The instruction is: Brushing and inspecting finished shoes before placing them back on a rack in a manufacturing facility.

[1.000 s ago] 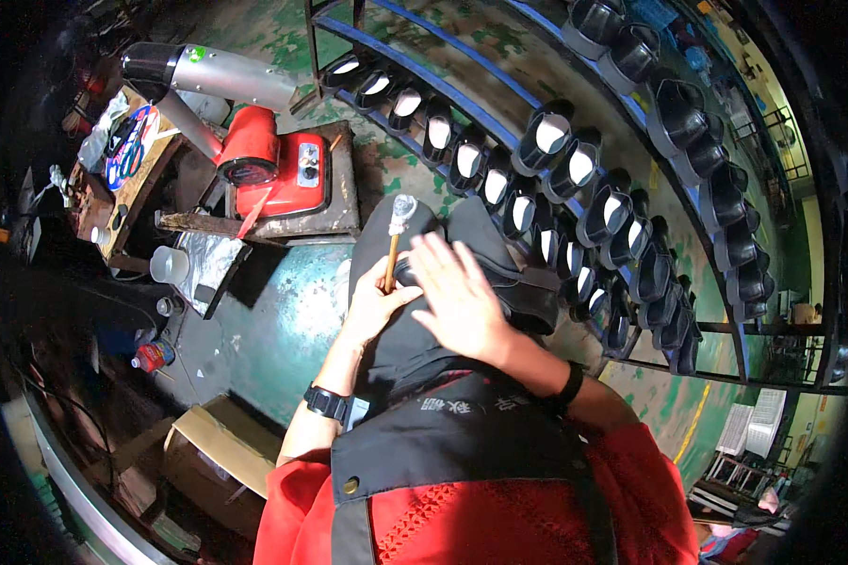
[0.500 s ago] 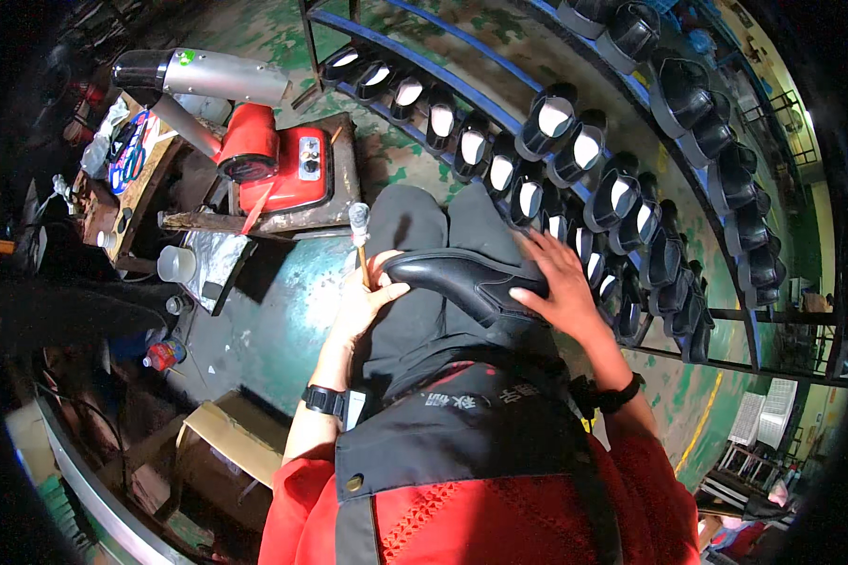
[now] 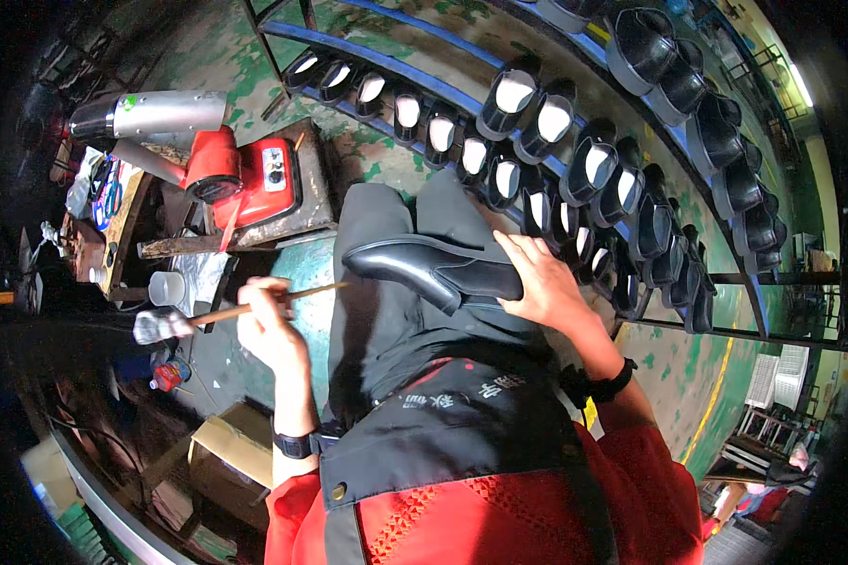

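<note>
A black leather ankle boot (image 3: pixel 410 268) lies on its side across my lap, its toe to the left. My right hand (image 3: pixel 548 290) is closed round its upper end, the thumb below and the fingers above. To the left, clear of the boot, my left hand (image 3: pixel 275 330) pinches a thin wooden stick (image 3: pixel 219 316). A whitish, smudged wad (image 3: pixel 162 326) covers the stick's outer left end. The stick's bare tip points toward the boot's toe.
A red machine (image 3: pixel 269 179) with a silver tube (image 3: pixel 170 115) stands on a wooden stand at the upper left. Nearby are a white cup (image 3: pixel 167 288) and a red-labelled bottle (image 3: pixel 170 375). Blue-edged racks (image 3: pixel 386 66) of black shoes fill the upper right. An open cardboard box (image 3: pixel 236 452) sits lower left.
My left hand has left the boot's toe and moved left, swinging the stick from upright to nearly level. My right hand has shifted to grip the boot's upper end. The whole view has turned slightly.
</note>
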Tool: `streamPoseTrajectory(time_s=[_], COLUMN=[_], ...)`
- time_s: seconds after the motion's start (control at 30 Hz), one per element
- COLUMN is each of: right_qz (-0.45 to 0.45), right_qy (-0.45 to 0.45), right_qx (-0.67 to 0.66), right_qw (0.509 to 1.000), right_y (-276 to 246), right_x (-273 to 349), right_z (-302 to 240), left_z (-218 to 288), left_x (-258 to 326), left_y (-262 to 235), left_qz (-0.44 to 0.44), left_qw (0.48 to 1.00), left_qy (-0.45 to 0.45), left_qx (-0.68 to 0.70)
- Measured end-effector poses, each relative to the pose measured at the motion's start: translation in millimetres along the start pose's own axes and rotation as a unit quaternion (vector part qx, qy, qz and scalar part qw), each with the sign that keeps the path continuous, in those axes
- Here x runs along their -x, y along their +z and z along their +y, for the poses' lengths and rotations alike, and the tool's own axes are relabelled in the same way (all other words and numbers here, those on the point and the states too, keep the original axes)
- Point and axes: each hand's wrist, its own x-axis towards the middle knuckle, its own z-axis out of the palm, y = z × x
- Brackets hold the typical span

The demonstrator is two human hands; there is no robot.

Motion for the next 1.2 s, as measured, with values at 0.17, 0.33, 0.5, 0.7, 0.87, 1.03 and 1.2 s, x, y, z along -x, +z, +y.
streamPoseTrajectory(time_s=[0.17,0.33,0.5,0.7,0.87,1.03,1.2], right_qz=[0.013,0.030,0.053,0.071,0.097,0.152,0.105], right_qy=[0.005,0.000,-0.011,-0.016,0.001,0.122,0.092], right_qx=[0.015,-0.005,0.014,-0.008,-0.138,-0.155,-0.214], right_qw=[1.000,1.000,0.998,0.997,0.986,0.968,0.967], right_y=[0.1,-0.9,5.1,8.7,30.3,47.3,43.9], right_x=[3.7,9.6,13.0,15.8,13.2,4.1,4.3], right_z=[-3.4,-6.6,-8.6,-8.8,7.0,-11.0,7.6], left_z=[17.1,11.7,8.9,-32.2,-41.5,-43.3,-25.9], left_x=[33.1,49.9,45.3,22.7,9.4,13.2,20.4], left_y=[42.4,69.5,54.4,-7.4,-39.4,-28.8,-0.1], left_qz=[-0.301,-0.356,-0.336,-0.193,-0.101,-0.112,-0.108], left_qw=[0.939,0.904,0.915,0.962,0.988,0.990,0.993], left_qy=[0.160,0.234,0.223,0.117,0.025,0.009,0.019], left_qx=[-0.048,-0.030,-0.023,-0.153,-0.117,-0.080,-0.047])
